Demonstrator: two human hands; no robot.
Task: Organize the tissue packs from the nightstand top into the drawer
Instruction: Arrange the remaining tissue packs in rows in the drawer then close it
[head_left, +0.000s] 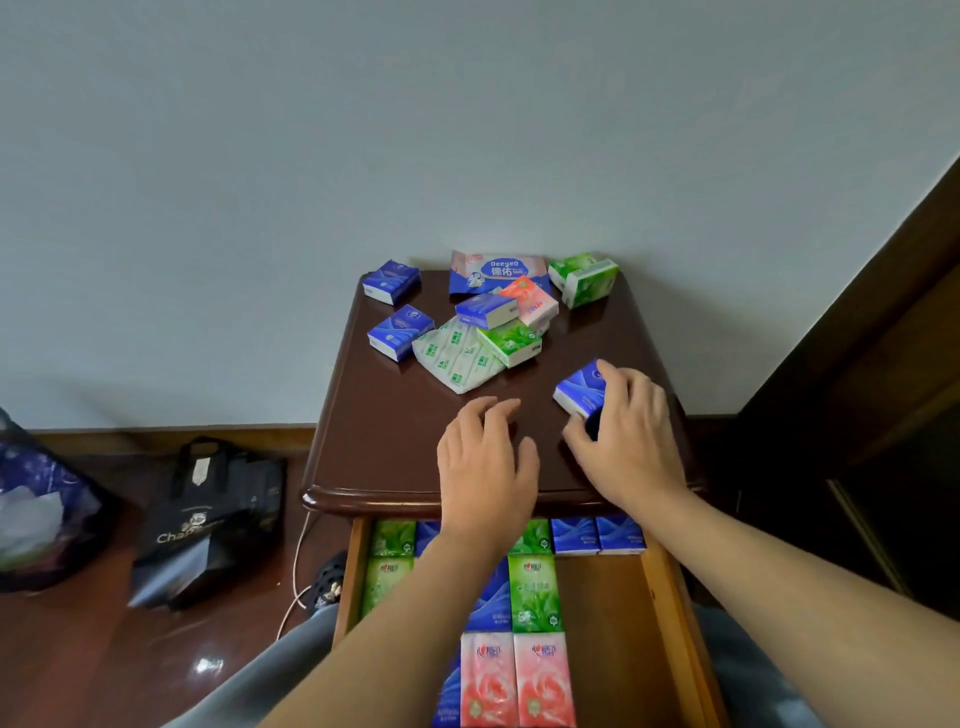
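**Drawer partly filled, packs left on the surface**

We see the open drawer (660, 613) holding rows of green, blue and pink tissue packs (535, 592) along its back and left, its right part bare wood. Our right hand (628, 431) has its fingers closing around a blue tissue pack (579, 389) near the surface's (395, 426) right edge. Our left hand (485, 462) hovers spread and empty near the front edge. More packs cluster toward the back edge.
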